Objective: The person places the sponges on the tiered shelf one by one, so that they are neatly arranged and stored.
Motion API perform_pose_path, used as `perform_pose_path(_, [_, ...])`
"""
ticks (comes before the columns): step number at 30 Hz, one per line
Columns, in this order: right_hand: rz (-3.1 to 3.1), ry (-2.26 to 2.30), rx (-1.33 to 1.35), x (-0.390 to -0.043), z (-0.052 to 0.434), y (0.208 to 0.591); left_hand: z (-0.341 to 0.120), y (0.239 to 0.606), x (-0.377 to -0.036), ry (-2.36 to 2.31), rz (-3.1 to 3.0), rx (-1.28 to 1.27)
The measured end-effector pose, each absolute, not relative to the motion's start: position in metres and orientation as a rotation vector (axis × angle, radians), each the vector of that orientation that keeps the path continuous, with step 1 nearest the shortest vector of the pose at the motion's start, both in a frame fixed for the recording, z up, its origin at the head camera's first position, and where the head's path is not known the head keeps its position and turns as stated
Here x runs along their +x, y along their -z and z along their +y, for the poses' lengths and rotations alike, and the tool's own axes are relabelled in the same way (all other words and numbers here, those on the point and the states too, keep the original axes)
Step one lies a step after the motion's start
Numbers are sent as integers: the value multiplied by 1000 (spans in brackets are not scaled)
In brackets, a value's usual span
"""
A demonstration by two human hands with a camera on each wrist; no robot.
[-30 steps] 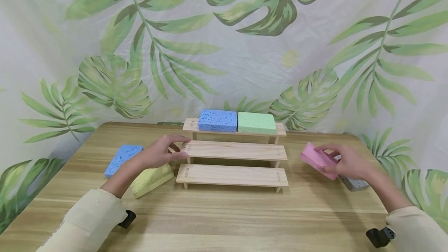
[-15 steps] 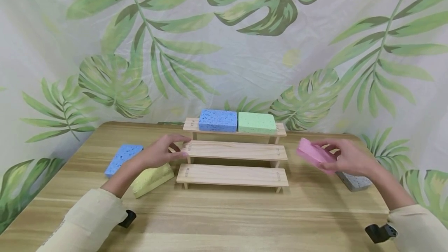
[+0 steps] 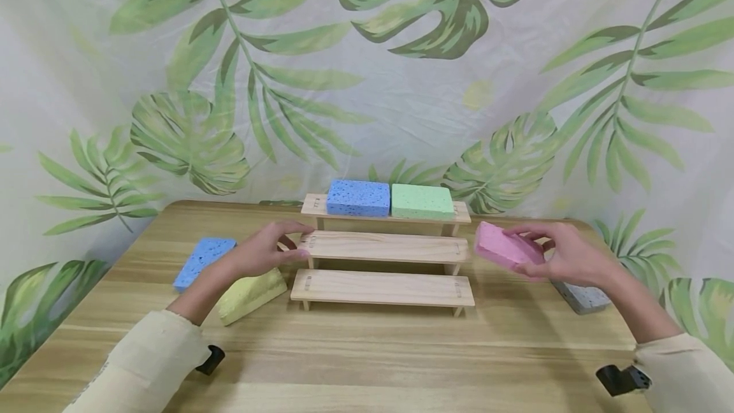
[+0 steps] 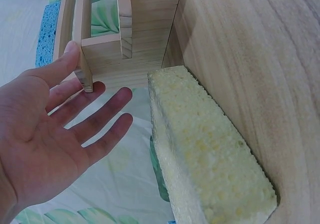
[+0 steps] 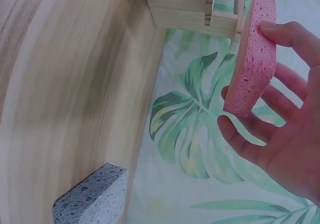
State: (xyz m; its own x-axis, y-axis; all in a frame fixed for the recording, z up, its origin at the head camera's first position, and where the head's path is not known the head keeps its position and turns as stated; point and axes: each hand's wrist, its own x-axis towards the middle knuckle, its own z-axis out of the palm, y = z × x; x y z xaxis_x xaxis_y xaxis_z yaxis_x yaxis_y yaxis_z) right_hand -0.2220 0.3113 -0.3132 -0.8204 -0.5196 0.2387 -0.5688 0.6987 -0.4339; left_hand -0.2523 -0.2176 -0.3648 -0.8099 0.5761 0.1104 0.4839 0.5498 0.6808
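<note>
A pink sponge (image 3: 506, 246) is held up off the table, its edges between the thumb and fingers of my right hand (image 3: 564, 253). In the right wrist view the thumb presses one face of it, and fingers lie behind. A three-tier wooden stand (image 3: 390, 246) occupies the middle of the table. My left hand (image 3: 266, 250) pinches the left end of its middle board, thumb on one side and fingertips on the other in the left wrist view. On the top board sit a blue sponge (image 3: 358, 198) and, to its right, a green sponge (image 3: 422, 201).
A yellow sponge (image 4: 210, 144) lies on the table beneath the left forearm, with another blue sponge (image 3: 203, 263) left of it. Under the right hand rests a grey sponge (image 5: 92, 196). A leaf-printed cloth (image 3: 401, 94) hangs behind the table.
My right hand has carried the pink sponge left and slightly up, toward the stand's right side, uncovering more of the grey sponge. The left hand stays at the middle board.
</note>
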Motion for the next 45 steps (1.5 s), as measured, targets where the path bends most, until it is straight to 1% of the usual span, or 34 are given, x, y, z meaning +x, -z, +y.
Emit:
perform_pose_path(18, [-2695, -910, 1023, -222, 287, 311, -218, 367, -254, -1120, 2646, 911])
perform_pose_path(45, [-2604, -831, 1105, -233, 248, 318, -218, 367, -253, -1110, 2655, 914])
